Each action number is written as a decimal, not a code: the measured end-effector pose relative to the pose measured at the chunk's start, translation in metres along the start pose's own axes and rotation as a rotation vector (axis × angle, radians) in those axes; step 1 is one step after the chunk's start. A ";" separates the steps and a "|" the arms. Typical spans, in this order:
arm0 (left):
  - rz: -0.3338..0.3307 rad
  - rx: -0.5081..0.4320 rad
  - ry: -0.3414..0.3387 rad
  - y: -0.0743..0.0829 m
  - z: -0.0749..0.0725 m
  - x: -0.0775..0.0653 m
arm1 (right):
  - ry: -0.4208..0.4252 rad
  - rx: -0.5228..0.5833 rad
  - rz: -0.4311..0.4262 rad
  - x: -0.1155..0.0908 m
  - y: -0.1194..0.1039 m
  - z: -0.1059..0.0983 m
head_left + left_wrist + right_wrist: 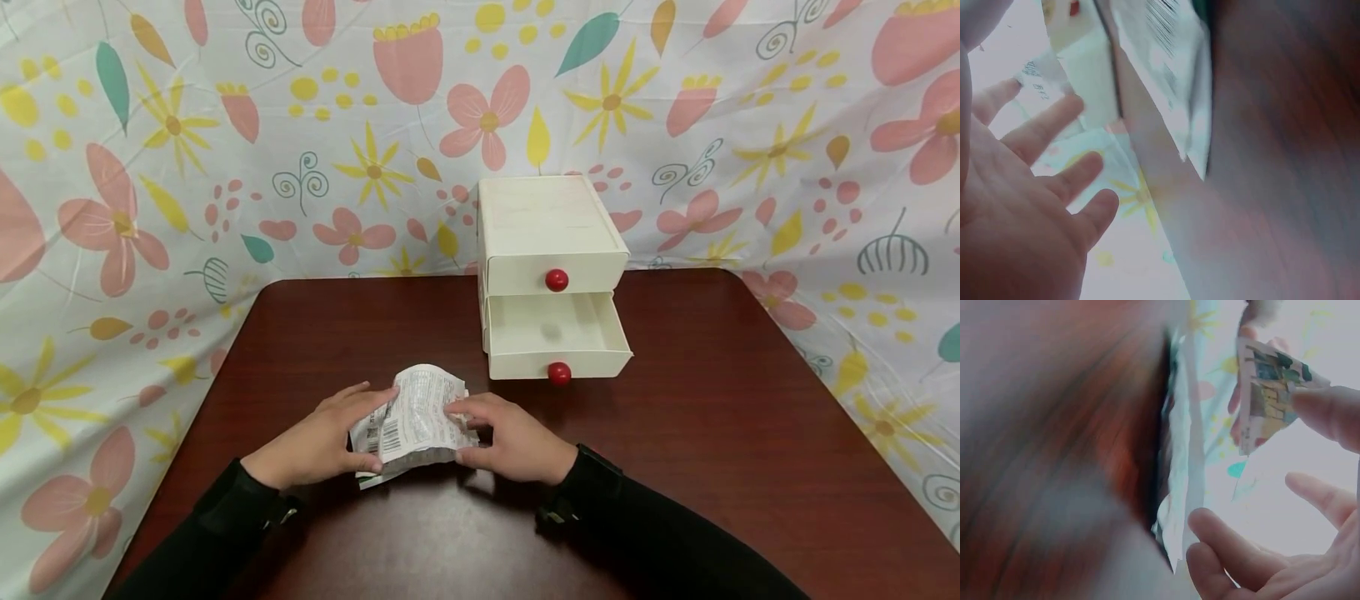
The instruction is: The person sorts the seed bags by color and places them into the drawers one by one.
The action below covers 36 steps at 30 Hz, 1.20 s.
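Observation:
A white printed foil packet [427,408] with a barcode is held between both hands, near the middle of the table. My left hand [318,442] grips its left side with thumb and forefinger, the other fingers spread in the left wrist view. At its right side, my right hand [517,442] holds the edge between thumb and fingers. In the right wrist view the packet's underside [1272,394] carries coloured pictures. Below it, a second white packet [1175,456] lies on the table, mostly hidden by the upper one in the head view.
A small cream two-drawer box [551,208] stands at the back of the dark wood table [712,400]. Its lower drawer [525,365] is pulled out, its upper drawer [517,273] closed; both have red knobs. A flowered cloth [300,150] hangs behind and beside the table.

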<state>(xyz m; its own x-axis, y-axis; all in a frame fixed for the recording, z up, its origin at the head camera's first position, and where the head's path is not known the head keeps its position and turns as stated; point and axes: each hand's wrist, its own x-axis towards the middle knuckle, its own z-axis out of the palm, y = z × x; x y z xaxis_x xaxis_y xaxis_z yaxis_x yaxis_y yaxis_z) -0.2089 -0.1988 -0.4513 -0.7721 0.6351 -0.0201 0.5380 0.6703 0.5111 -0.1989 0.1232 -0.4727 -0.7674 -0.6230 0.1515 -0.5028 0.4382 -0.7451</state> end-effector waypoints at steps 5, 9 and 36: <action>-0.034 -0.052 -0.022 0.010 -0.002 -0.001 | -0.023 0.201 0.030 0.000 -0.007 0.001; 0.001 -0.063 -0.005 0.015 -0.002 -0.001 | -0.001 0.242 0.016 0.000 -0.016 0.001; 0.400 -0.252 0.250 0.052 -0.008 0.000 | 0.303 -0.061 -0.158 -0.024 -0.070 -0.018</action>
<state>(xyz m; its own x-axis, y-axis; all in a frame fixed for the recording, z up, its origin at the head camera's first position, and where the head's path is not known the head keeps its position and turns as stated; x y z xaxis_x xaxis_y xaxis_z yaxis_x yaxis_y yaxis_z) -0.1833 -0.1671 -0.4178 -0.5972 0.6903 0.4084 0.7325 0.2620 0.6283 -0.1520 0.1194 -0.4125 -0.7572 -0.4691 0.4545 -0.6402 0.3952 -0.6587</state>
